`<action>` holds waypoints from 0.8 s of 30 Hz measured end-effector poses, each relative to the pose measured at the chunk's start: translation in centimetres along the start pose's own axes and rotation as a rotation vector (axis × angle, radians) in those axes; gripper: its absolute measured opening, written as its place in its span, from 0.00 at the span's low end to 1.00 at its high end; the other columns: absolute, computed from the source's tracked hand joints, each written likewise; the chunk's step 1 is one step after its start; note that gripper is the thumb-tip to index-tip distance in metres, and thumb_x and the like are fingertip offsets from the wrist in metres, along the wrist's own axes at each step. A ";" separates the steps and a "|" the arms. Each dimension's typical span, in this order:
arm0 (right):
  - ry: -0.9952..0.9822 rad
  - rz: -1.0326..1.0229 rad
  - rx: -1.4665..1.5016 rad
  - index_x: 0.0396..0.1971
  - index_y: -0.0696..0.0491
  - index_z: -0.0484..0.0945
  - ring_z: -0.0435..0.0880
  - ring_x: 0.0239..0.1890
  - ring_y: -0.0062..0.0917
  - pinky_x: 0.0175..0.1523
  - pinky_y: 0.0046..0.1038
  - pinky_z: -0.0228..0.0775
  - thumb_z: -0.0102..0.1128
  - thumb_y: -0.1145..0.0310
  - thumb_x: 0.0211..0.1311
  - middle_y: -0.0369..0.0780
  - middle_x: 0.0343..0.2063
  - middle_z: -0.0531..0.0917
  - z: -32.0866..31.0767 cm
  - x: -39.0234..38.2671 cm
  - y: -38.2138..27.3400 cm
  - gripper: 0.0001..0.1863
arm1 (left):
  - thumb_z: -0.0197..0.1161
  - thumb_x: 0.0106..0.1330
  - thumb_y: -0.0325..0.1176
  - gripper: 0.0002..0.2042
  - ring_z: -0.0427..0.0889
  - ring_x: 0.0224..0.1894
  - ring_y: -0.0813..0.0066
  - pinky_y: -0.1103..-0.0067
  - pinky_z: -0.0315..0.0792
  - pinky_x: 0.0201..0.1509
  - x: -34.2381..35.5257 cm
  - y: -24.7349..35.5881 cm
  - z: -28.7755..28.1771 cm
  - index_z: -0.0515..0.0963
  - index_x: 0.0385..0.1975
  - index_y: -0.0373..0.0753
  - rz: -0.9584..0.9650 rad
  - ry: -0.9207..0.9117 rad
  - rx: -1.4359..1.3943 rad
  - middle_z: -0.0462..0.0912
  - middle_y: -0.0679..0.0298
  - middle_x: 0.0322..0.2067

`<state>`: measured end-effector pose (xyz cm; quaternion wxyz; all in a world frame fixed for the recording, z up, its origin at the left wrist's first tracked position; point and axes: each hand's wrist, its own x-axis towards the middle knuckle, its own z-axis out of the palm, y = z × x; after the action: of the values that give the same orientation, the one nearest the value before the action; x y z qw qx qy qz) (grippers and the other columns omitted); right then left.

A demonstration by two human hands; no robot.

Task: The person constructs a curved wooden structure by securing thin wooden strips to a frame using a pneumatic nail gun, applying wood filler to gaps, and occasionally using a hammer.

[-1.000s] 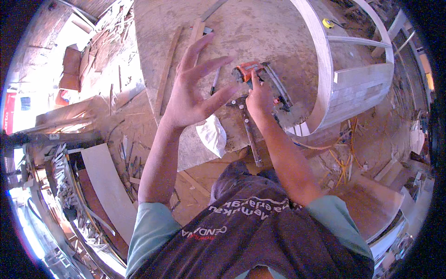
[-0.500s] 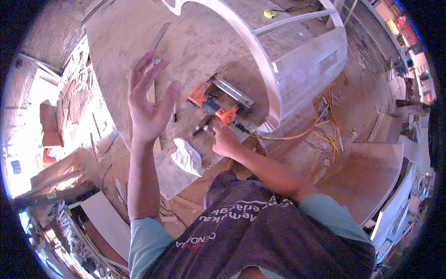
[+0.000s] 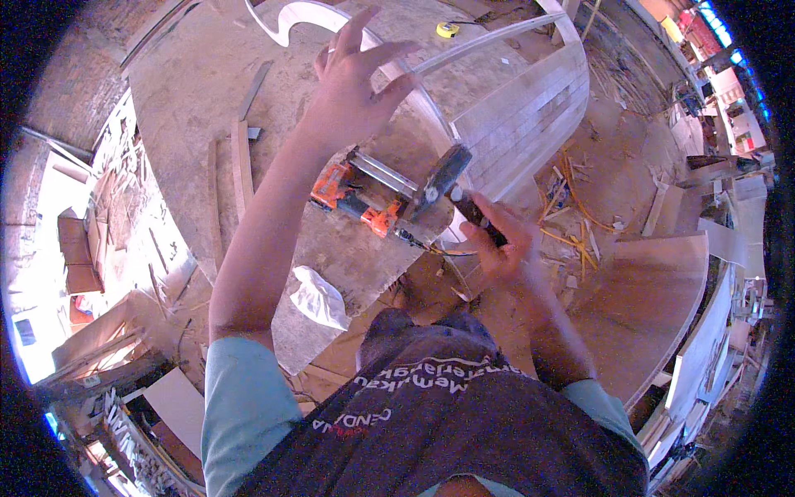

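Observation:
My right hand (image 3: 507,244) is wrapped round the dark handle of a hammer (image 3: 437,180). The hammer is raised, its dark head beside the lower end of a curved pale wooden frame (image 3: 538,116). Over the upper rim of this frame my left hand (image 3: 356,87) is spread with fingers apart, holding nothing; whether it touches the wood I cannot tell. Between my forearms an orange and black nail gun (image 3: 377,217) lies on the worn board (image 3: 186,108), with a hose running from it to the right.
A crumpled white cloth or bag (image 3: 320,300) lies near the board's front edge. Wooden strips (image 3: 241,170) are left of my left forearm. A yellow tape measure (image 3: 447,31) sits at the back. To the right are an orange hose (image 3: 580,247) and a curved wooden panel (image 3: 654,290).
My right hand has picked up the hammer from beside the nail gun and moved right with it. My left hand has swung right and farther away, to the frame's rim.

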<state>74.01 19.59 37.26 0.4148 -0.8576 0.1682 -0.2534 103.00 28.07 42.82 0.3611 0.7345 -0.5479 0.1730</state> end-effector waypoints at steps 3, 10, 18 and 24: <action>-0.028 0.089 0.016 0.54 0.61 0.80 0.85 0.38 0.25 0.43 0.26 0.75 0.70 0.74 0.60 0.45 0.38 0.87 -0.7 0.9 -0.9 0.21 | 0.68 0.64 0.49 0.23 0.65 0.71 0.49 0.52 0.52 0.74 1.4 -0.6 1.7 0.80 0.58 0.50 -0.097 -0.006 0.035 0.67 0.54 0.69; -0.072 0.027 0.030 0.54 0.60 0.80 0.83 0.39 0.24 0.43 0.25 0.74 0.70 0.74 0.61 0.44 0.39 0.86 -1.1 2.9 -0.8 0.21 | 0.68 0.60 0.53 0.23 0.65 0.70 0.54 0.29 0.44 0.65 3.1 -0.4 3.7 0.85 0.51 0.49 -0.171 -0.133 0.193 0.82 0.62 0.54; -0.251 0.044 -0.059 0.54 0.59 0.80 0.85 0.40 0.25 0.45 0.27 0.74 0.69 0.72 0.61 0.44 0.39 0.87 -1.7 2.9 -1.2 0.21 | 0.67 0.60 0.50 0.13 0.70 0.64 0.56 0.26 0.44 0.62 3.6 0.5 3.3 0.91 0.33 0.50 -0.205 -0.188 0.188 0.86 0.62 0.41; -0.086 0.151 0.087 0.55 0.59 0.81 0.85 0.42 0.24 0.48 0.27 0.75 0.70 0.71 0.61 0.44 0.42 0.87 -1.2 3.1 -1.2 0.22 | 0.68 0.60 0.49 0.12 0.76 0.57 0.60 0.27 0.45 0.62 3.4 0.1 3.6 0.90 0.32 0.50 -0.184 -0.154 0.159 0.86 0.63 0.36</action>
<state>75.96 18.02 39.72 0.4763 -0.8338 0.2031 -0.1914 103.59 23.17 42.64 0.2732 0.8189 -0.4890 0.1253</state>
